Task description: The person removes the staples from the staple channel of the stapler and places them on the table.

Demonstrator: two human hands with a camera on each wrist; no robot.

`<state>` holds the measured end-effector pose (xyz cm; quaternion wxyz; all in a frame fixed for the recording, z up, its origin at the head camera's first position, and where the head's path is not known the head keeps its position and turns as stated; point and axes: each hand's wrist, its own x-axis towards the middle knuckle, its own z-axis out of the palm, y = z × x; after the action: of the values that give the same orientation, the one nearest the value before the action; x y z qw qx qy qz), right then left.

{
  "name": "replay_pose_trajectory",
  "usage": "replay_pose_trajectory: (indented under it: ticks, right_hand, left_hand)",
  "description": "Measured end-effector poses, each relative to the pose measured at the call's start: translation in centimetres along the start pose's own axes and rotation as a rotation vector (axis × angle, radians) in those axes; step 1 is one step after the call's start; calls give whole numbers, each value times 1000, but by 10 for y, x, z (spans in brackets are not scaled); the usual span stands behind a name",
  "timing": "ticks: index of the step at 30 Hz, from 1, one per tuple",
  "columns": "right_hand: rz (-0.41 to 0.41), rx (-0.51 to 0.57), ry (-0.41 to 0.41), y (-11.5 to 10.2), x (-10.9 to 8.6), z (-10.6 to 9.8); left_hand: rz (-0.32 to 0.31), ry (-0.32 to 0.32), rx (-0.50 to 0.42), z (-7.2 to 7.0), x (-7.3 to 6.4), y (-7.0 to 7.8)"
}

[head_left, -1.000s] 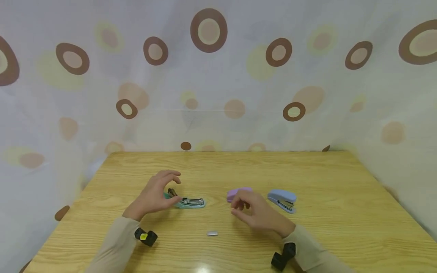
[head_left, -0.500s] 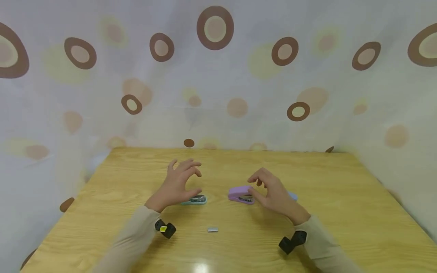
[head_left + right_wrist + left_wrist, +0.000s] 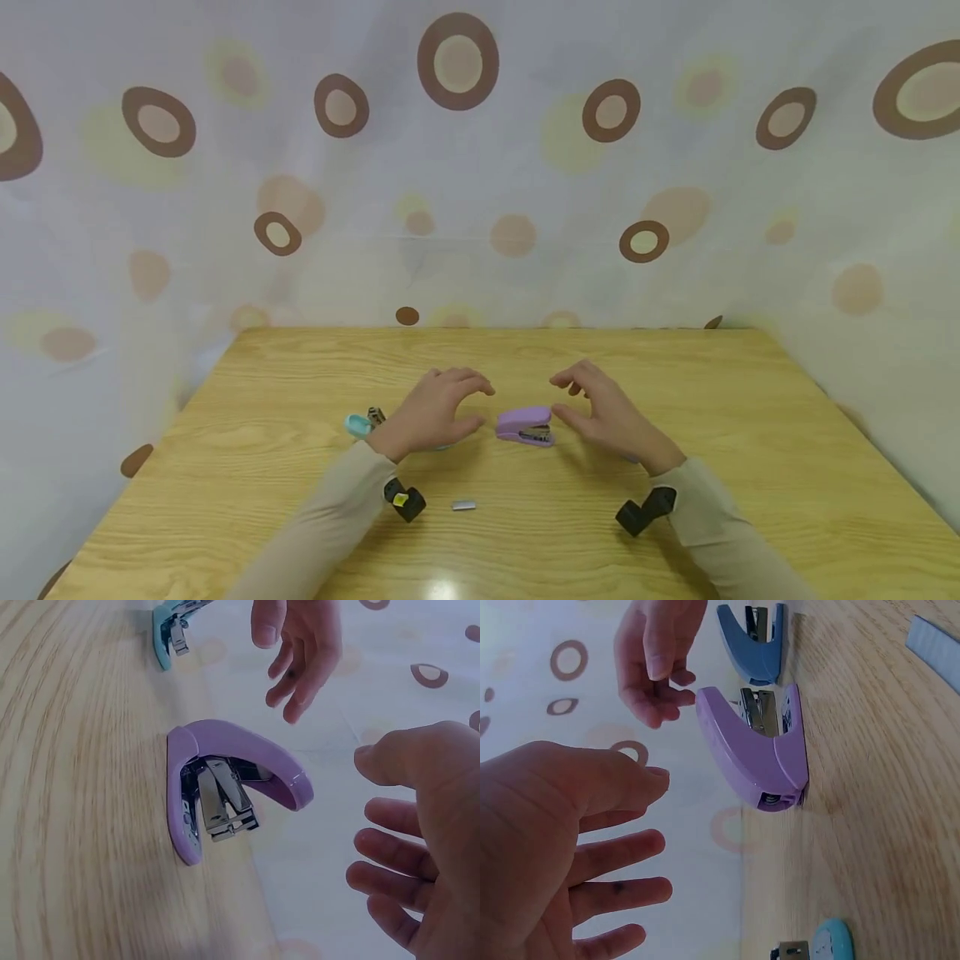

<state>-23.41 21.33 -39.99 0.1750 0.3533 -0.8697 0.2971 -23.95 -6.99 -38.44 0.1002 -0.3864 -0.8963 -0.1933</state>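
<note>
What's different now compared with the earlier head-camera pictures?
The left hand moved right, toward the purple stapler. The right hand moved forward and right, uncovering that stapler. Neither hand holds anything now. The purple stapler and small silver strip stayed put.

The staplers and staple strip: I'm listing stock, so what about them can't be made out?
Teal stapler: head view, middle behind the left hand; left wrist view, cut off by bottom edge; right wrist view, by top edge.
Blue stapler: head view, nearly all behind the right hand.
Staple strip: head view, too small for detail; left wrist view, cut off by right edge.
</note>
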Motion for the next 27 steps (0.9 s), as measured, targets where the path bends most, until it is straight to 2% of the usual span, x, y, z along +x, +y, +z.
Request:
replay_pose_trajectory:
  ticks: [3, 7, 13, 16, 23, 27]
  right_hand:
    - [18, 12, -21, 4, -1, 0]
    - [41, 33, -47, 7, -2, 2]
    - [73, 58, -114, 9, -5, 5]
    - [97, 62, -141, 8, -6, 5]
    - [73, -2, -169, 9, -8, 12]
    - [87, -43, -199, 8, -9, 14]
  left_hand:
    - [-11, -67, -48, 3, 7, 2]
    - [-40, -108, -104, 4, 11, 2]
    - [-73, -135, -166, 5, 12, 3]
    - [-70, -140, -165, 12, 15, 4]
    - [-42, -173, -169, 29, 22, 10]
    - [-18, -159, -188, 37, 23, 11]
